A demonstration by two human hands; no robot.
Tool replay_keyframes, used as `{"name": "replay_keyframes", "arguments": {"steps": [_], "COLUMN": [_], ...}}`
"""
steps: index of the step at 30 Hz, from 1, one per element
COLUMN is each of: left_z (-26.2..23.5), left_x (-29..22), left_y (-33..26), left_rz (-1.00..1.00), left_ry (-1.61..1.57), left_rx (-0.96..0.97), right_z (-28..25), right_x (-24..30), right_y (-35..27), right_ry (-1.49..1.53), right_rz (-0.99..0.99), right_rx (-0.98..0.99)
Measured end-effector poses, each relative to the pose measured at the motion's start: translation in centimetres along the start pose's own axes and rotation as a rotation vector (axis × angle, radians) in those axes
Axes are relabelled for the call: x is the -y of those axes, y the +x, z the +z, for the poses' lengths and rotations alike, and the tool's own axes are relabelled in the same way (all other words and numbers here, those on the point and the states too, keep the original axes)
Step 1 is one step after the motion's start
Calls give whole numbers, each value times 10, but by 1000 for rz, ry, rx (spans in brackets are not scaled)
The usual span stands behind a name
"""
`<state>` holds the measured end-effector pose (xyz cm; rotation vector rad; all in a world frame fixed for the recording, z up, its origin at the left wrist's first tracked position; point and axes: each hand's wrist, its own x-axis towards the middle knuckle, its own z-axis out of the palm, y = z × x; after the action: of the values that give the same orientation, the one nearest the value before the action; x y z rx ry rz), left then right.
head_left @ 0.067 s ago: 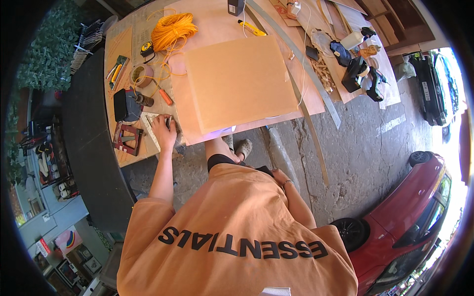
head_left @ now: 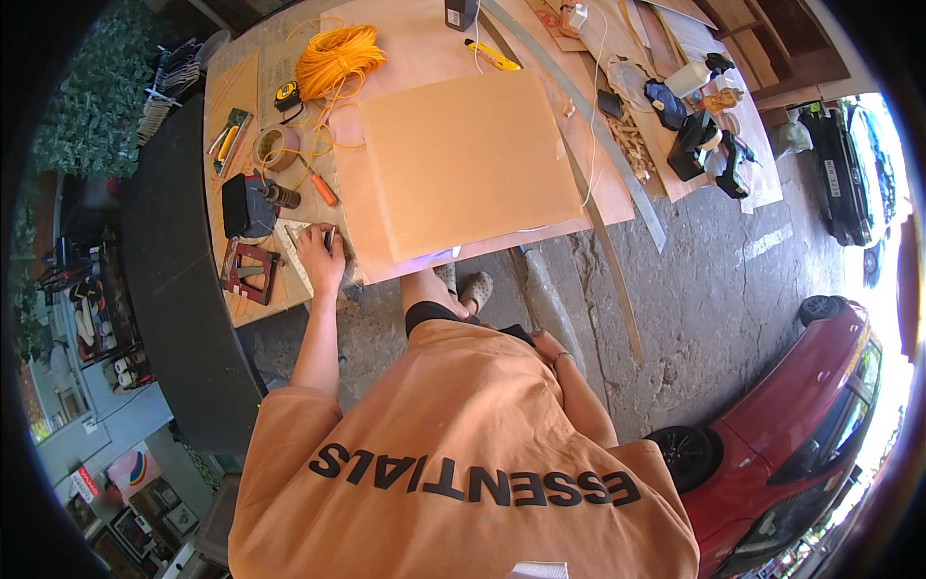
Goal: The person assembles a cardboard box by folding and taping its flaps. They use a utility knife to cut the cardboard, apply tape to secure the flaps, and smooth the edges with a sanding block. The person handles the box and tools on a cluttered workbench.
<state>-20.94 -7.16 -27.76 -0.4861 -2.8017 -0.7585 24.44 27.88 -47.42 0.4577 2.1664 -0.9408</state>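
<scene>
My left hand (head_left: 320,259) rests at the table's near left edge, fingers bent around a small dark slim object (head_left: 330,237) whose kind I cannot make out. A pale triangle-shaped ruler (head_left: 293,253) lies under and beside that hand. Just left of it sits a dark red staple gun (head_left: 250,271). An orange-handled screwdriver (head_left: 324,190) lies beyond the fingers. My right hand (head_left: 549,345) hangs low by my black shorts (head_left: 516,333); its fingers are partly hidden. A flat tan board (head_left: 468,159) lies in front of me on the table.
On the table are a yellow cord coil (head_left: 340,62), a tape measure (head_left: 286,95), a tape roll (head_left: 277,148), a cordless drill (head_left: 253,206) and a yellow cutter (head_left: 492,55). Long metal strips (head_left: 598,130) overhang the near edge. A red car (head_left: 781,425) stands at right.
</scene>
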Motion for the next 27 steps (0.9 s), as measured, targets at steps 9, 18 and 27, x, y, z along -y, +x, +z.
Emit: {"name": "replay_keyframes", "arguments": {"steps": [9, 18, 27], "left_z": [6, 5, 5], "left_x": [2, 1, 1], "left_y": [7, 7, 7], "left_rz": [6, 20, 2], "left_ry": [6, -12, -1], "left_rx": [-12, -16, -8], "right_z": [-15, -14, -13], "right_x": [4, 8, 7], "right_y": [3, 3, 3], "right_ry": [-216, -130, -176], "right_rz": [-265, -243, -186], "right_rx": [-29, -41, -19]}}
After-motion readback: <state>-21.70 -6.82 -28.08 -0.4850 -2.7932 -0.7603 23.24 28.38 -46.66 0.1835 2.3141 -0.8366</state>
